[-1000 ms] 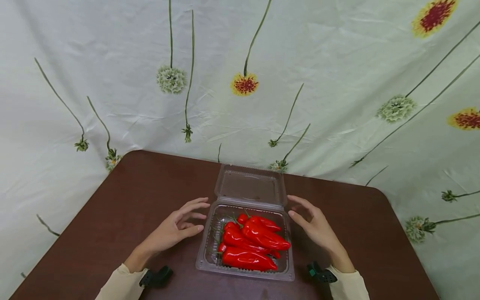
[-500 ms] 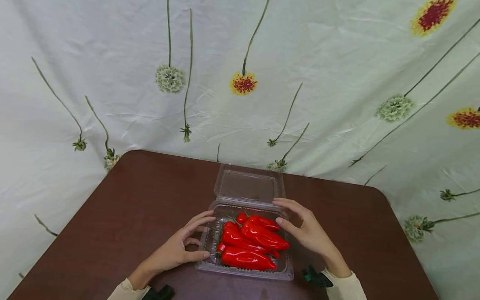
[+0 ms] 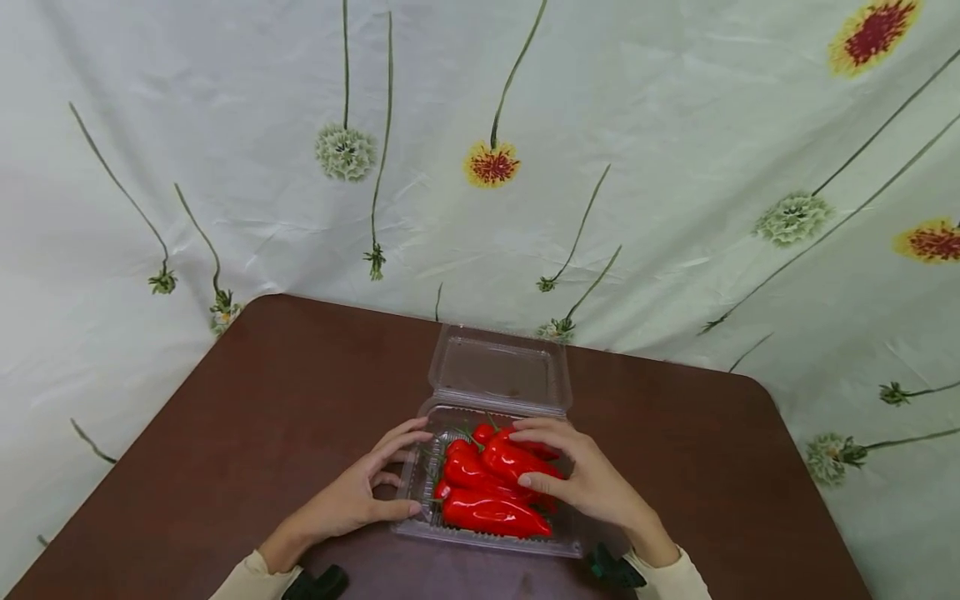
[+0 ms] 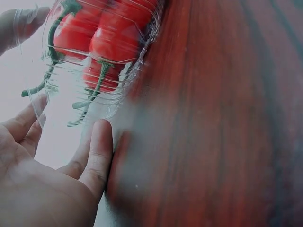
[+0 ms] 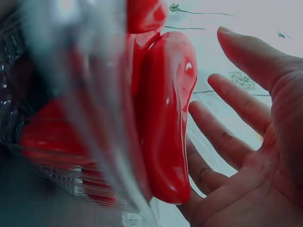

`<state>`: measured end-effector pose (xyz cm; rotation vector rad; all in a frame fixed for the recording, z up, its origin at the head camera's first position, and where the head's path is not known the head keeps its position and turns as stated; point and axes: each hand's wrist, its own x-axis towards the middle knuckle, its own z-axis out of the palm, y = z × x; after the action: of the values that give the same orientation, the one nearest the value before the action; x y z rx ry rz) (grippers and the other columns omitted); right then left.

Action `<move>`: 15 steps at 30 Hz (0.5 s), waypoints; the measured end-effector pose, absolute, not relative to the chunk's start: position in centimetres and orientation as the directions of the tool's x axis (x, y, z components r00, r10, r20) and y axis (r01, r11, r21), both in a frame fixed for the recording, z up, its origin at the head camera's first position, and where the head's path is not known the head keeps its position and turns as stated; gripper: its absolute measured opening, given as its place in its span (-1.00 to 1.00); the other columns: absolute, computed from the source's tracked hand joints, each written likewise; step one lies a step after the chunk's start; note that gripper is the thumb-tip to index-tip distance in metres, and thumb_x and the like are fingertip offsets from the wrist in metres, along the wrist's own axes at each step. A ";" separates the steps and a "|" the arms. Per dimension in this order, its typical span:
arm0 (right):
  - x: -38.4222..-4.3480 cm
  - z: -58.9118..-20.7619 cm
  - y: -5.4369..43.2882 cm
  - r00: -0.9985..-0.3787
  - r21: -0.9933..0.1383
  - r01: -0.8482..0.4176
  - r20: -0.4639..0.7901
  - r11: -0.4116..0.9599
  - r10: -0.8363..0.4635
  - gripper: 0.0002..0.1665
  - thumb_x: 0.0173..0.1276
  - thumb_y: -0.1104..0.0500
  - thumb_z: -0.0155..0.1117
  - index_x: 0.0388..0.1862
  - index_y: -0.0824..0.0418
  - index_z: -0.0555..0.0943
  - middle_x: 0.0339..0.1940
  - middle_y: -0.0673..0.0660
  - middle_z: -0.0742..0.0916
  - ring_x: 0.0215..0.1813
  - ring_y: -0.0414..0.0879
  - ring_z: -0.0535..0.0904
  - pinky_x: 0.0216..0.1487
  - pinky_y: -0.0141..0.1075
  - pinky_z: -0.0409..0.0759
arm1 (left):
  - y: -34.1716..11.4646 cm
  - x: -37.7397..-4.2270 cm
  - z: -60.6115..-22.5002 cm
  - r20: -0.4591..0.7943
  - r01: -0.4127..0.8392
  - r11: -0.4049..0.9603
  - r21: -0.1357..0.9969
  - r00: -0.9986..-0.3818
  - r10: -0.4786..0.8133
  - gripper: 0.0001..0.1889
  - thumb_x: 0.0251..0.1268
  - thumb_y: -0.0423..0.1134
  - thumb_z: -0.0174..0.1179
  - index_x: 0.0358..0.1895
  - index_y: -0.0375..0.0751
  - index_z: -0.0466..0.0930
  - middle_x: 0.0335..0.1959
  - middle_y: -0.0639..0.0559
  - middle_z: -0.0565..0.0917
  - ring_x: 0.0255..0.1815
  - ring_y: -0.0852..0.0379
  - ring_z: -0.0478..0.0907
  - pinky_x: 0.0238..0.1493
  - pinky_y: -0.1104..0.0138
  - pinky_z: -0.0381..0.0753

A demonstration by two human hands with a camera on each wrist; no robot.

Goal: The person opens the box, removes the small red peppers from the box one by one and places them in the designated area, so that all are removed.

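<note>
A clear plastic clamshell container [image 3: 487, 546] lies on the table with its lid [image 3: 498, 367] folded back. Several glossy red peppers with green stems are heaped inside, such as a front pepper [image 3: 495, 513] and an upper pepper [image 5: 166, 118]. My left hand [image 3: 348, 500] is at the container's left side, fingers spread, their tips at the rim and the thumb near the front left corner. The left wrist view shows fingers [image 4: 100, 146] against the ribbed wall. Over the right part of the heap my right hand [image 3: 592, 479] spreads its fingers and thumb around the upper pepper, which it partly covers.
The dark brown table [image 3: 322, 375] has rounded far corners. Behind it hangs a pale cloth [image 3: 660, 167] printed with flowers and stems. Both wrists carry dark bands, such as the left wristband [image 3: 317, 582].
My right hand has moved left, from beside the container to over the peppers. My left hand has moved right to the container's left rim. Container and peppers have stayed in place.
</note>
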<state>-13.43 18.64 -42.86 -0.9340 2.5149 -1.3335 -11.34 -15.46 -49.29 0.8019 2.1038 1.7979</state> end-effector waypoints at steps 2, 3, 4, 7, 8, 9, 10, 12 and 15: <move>-13.3 -42.9 18.7 -0.787 -0.781 -0.460 0.139 0.422 -0.601 -0.36 0.25 0.06 0.50 0.32 -0.05 0.56 0.36 0.01 0.57 0.34 -0.03 0.44 0.10 -0.15 0.65 | -15.4 -11.4 -49.4 0.153 0.240 0.083 0.967 -0.811 0.564 -0.21 0.25 -0.37 0.36 0.52 -0.19 0.19 0.62 -0.10 -0.04 0.29 -0.09 0.37 0.03 0.29 0.54; -13.2 -42.9 18.7 -0.783 -0.778 -0.460 0.127 0.428 -0.609 -0.36 0.24 0.04 0.50 0.32 -0.07 0.55 0.36 -0.01 0.57 0.35 -0.03 0.43 0.11 -0.17 0.64 | -15.3 -11.3 -49.4 0.152 0.239 0.083 0.967 -0.811 0.565 -0.21 0.26 -0.37 0.36 0.52 -0.19 0.19 0.63 -0.08 -0.04 0.29 -0.12 0.37 0.03 0.29 0.54; -13.1 -42.9 18.8 -0.776 -0.773 -0.464 0.119 0.433 -0.619 -0.35 0.25 0.04 0.50 0.33 -0.07 0.55 0.36 -0.01 0.57 0.35 -0.02 0.43 0.11 -0.18 0.64 | -15.3 -11.3 -49.5 0.149 0.237 0.085 0.968 -0.811 0.566 -0.21 0.26 -0.37 0.36 0.52 -0.18 0.19 0.63 -0.07 -0.03 0.29 -0.12 0.37 0.03 0.29 0.54; -13.0 -42.9 18.8 -0.763 -0.762 -0.469 0.095 0.447 -0.639 -0.35 0.24 0.02 0.49 0.33 -0.09 0.55 0.35 -0.04 0.57 0.36 -0.01 0.42 0.14 -0.21 0.62 | -15.3 -11.3 -49.5 0.145 0.233 0.085 0.969 -0.810 0.568 -0.22 0.27 -0.37 0.35 0.52 -0.17 0.18 0.63 -0.07 -0.04 0.27 -0.09 0.37 0.03 0.29 0.54; -12.9 -42.9 18.8 -0.758 -0.757 -0.474 0.092 0.450 -0.645 -0.35 0.25 0.02 0.49 0.32 -0.09 0.55 0.34 -0.05 0.57 0.36 -0.01 0.42 0.13 -0.22 0.63 | -15.3 -11.3 -49.5 0.144 0.232 0.086 0.969 -0.810 0.568 -0.22 0.27 -0.37 0.35 0.53 -0.17 0.18 0.63 -0.07 -0.05 0.27 -0.08 0.37 0.03 0.29 0.54; -12.9 -42.9 18.8 -0.755 -0.748 -0.482 0.092 0.456 -0.649 -0.36 0.25 0.01 0.49 0.32 -0.09 0.55 0.34 -0.05 0.57 0.36 -0.01 0.42 0.13 -0.22 0.62 | -15.3 -11.3 -49.4 0.144 0.231 0.085 0.969 -0.810 0.569 -0.22 0.27 -0.37 0.35 0.53 -0.18 0.18 0.63 -0.08 -0.05 0.27 -0.08 0.38 0.04 0.29 0.54; -12.9 -42.9 18.7 -0.753 -0.740 -0.490 0.094 0.460 -0.652 -0.37 0.26 0.01 0.48 0.32 -0.10 0.55 0.35 -0.05 0.57 0.36 -0.01 0.42 0.13 -0.22 0.62 | -15.4 -11.3 -49.4 0.144 0.231 0.083 0.969 -0.809 0.569 -0.22 0.28 -0.37 0.34 0.53 -0.18 0.18 0.63 -0.09 -0.05 0.27 -0.07 0.38 0.04 0.29 0.54; -12.8 -42.9 18.7 -0.748 -0.730 -0.503 0.100 0.462 -0.657 -0.38 0.28 0.02 0.47 0.32 -0.10 0.55 0.35 -0.04 0.56 0.36 -0.01 0.42 0.14 -0.21 0.62 | -15.4 -11.4 -49.4 0.146 0.233 0.083 0.969 -0.810 0.568 -0.22 0.28 -0.37 0.34 0.53 -0.19 0.18 0.63 -0.11 -0.05 0.26 -0.07 0.39 0.04 0.29 0.54; -12.7 -43.0 18.7 -0.743 -0.716 -0.520 0.110 0.465 -0.661 -0.37 0.30 0.05 0.45 0.35 -0.10 0.53 0.36 -0.03 0.55 0.35 -0.01 0.44 0.13 -0.22 0.63 | -15.4 -11.5 -49.3 0.147 0.236 0.085 0.968 -0.810 0.567 -0.22 0.28 -0.37 0.34 0.53 -0.20 0.18 0.63 -0.10 -0.05 0.26 -0.08 0.39 0.04 0.29 0.54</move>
<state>-12.68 18.75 -42.97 -1.0302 2.5277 -1.1387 -11.45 -15.38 -49.30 0.8032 2.0990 1.7881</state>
